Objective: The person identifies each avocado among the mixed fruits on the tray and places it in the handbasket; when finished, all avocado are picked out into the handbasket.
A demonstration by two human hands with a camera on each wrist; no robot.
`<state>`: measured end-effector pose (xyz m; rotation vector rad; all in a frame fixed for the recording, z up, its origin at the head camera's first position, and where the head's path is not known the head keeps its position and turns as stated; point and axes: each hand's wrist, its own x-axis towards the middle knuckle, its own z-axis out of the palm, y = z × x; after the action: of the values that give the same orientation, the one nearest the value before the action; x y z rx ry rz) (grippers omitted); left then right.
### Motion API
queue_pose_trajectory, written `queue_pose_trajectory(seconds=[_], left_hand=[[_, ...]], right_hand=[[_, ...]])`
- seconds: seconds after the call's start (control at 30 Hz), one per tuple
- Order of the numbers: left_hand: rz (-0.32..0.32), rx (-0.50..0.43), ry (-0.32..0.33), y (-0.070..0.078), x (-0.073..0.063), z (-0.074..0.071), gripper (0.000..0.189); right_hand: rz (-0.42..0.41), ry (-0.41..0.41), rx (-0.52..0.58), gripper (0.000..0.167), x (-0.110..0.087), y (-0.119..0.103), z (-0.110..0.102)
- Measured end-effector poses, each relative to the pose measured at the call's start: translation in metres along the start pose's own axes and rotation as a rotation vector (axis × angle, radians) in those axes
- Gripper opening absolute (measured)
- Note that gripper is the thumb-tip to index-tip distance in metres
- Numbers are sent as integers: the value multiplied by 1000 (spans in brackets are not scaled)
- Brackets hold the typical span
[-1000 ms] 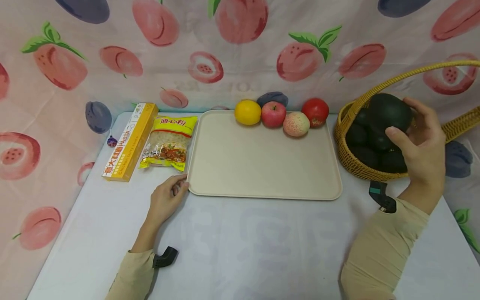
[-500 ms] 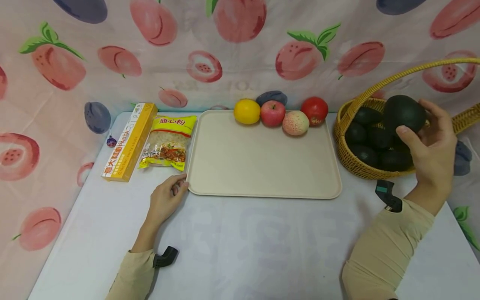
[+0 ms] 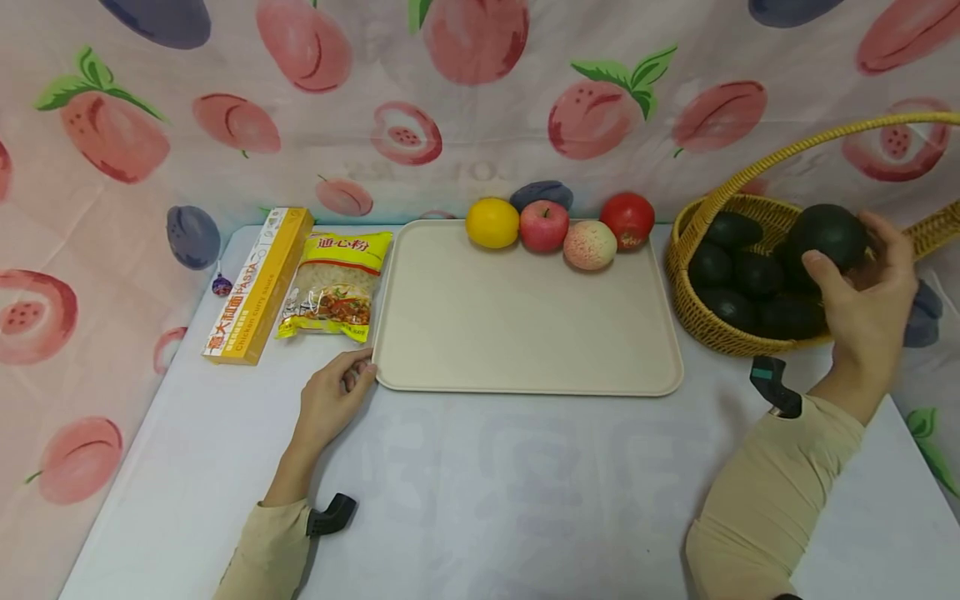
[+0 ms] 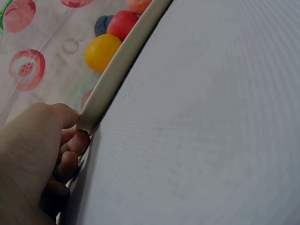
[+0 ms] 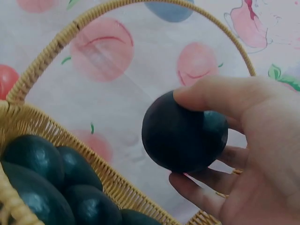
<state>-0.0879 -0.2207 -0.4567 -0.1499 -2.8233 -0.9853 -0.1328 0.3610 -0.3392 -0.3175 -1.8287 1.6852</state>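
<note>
My right hand holds a dark green avocado between thumb and fingers, over the right side of a wicker basket. Several more avocados lie in the basket's left and front part. In the right wrist view the held avocado appears above and to the right of the others. My left hand grips a beige tray at its front left corner. The left wrist view has the thumb against the tray's rim and the other fingers curled beside it.
A lemon, an apple, a speckled peach and a red pomegranate sit along the tray's back edge. Left of the tray lie a macaroni bag and a pasta box. The basket's tall handle arches beside my right hand.
My right hand has moved to the right with the avocado, then slightly down over the basket. More of the avocados beneath now show. The left hand has stayed at the tray corner.
</note>
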Motion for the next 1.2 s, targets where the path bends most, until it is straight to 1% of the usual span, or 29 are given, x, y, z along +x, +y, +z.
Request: queue_pose_trajectory(seconds=[0.07,0.17,0.2,0.3,0.47,0.57,0.7,0.87,0.97,1.07,1.13,1.2], left_hand=[[-1,3,-1,0,0,0,28],[-3,2,-4,0,0,0,29],[-4,2,-5,0,0,0,29],[-4,0,-9,1,0,0,29],[-1,-2,-13,1,1,0,29],[-1,-1,-16,2,2,0,29],[-5,-1,-18,3,2,-1,29],[-10,3,-19,2,2,0,29],[-16,5,-22,3,1,0,29],[-18,7,-25,2,1,0,30],[-19,8,-25,2,1,0,30],[-20,6,-26,2,0,0,30]], right_hand=[[33,18,6,62,1,2,-2],[80,47,-20,61,2,4,-5],[91,54,-44,61,2,5,-5],[103,60,-96,61,3,8,-7],[111,54,-138,61,3,13,-8],[144,61,-230,62,3,14,-10],[207,76,-389,63,4,16,-16],[303,95,-520,64,6,19,-22],[354,64,-607,65,7,20,-24],[392,-11,-679,67,8,20,-27],[397,-50,-706,68,8,19,-27],[383,-54,-727,69,8,19,-27]])
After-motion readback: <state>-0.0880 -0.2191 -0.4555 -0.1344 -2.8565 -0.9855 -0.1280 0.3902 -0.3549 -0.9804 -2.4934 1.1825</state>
